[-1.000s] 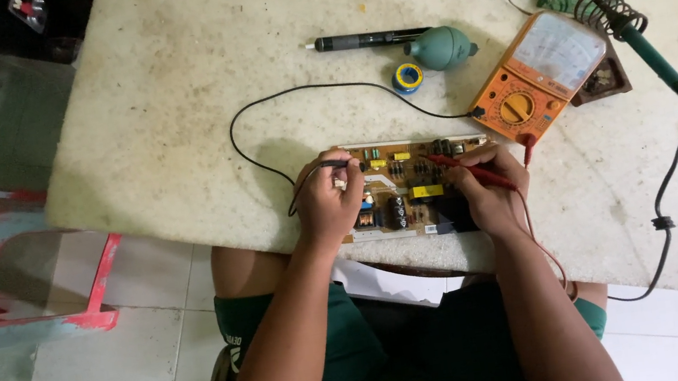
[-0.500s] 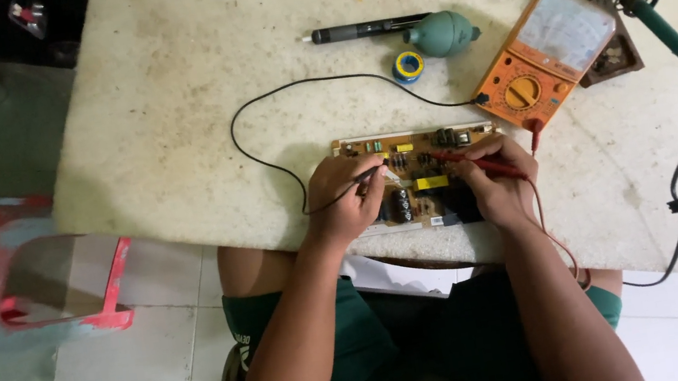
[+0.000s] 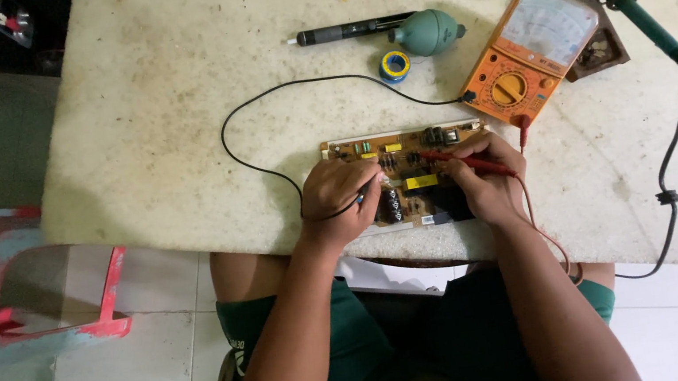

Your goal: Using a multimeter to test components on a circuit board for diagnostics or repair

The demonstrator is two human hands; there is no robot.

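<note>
A tan circuit board (image 3: 408, 173) lies near the front edge of a pale worn table (image 3: 166, 109). My left hand (image 3: 336, 202) grips a black probe, its tip on the board's middle. My right hand (image 3: 485, 178) grips a red probe (image 3: 464, 161) that points left onto the board. The black lead (image 3: 256, 113) loops across the table to an orange analog multimeter (image 3: 528, 50) at the right. The red lead (image 3: 527, 189) runs past my right wrist.
A black pen-shaped tool (image 3: 351, 30), a green rubber blower bulb (image 3: 427, 31) and a small solder spool (image 3: 395, 66) lie behind the board. A green-handled soldering iron (image 3: 644, 15) rests in a coil stand at right. A red stool (image 3: 58, 291) stands left on the tiled floor.
The view has shifted slightly. Both hands stay on the board, and the probe tips have moved a little across it.
</note>
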